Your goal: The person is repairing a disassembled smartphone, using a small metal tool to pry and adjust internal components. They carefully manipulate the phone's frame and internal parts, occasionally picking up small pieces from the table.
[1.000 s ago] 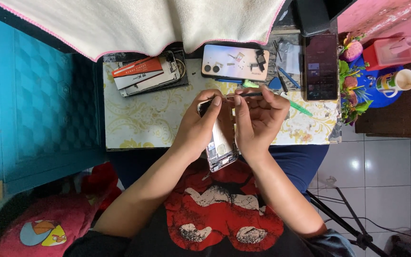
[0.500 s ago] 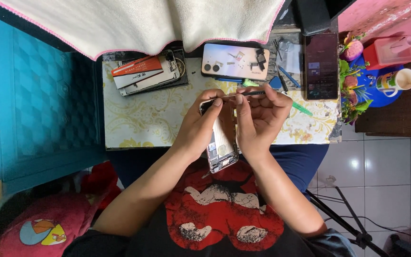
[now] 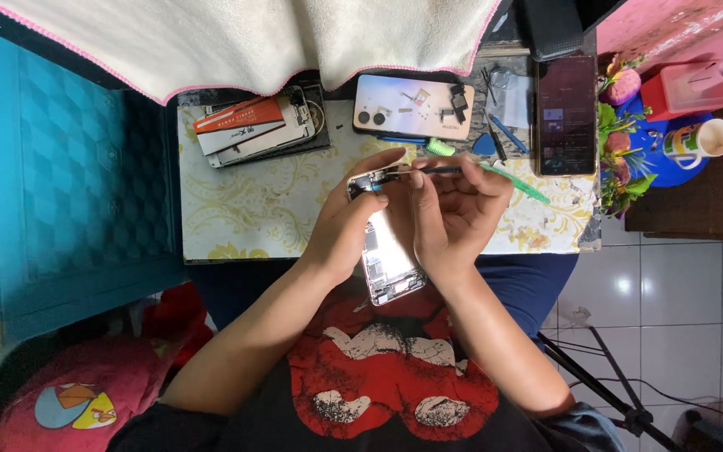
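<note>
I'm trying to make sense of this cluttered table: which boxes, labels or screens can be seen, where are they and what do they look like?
Flat package: far left of the table, on a stack of phone parts; rectangular, orange and white.
Phone screen: far right of the table, upright rectangle, dark and dimly lit.
Phone back cover: far centre, pale iridescent rectangle, small parts on it.
Mug: right of the table, white with a green printed band.

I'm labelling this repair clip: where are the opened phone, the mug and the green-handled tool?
opened phone (image 3: 388, 266): head view, exposed inner frame.
mug (image 3: 699, 141): head view, outer wall.
green-handled tool (image 3: 519, 185): head view, handle.
</note>
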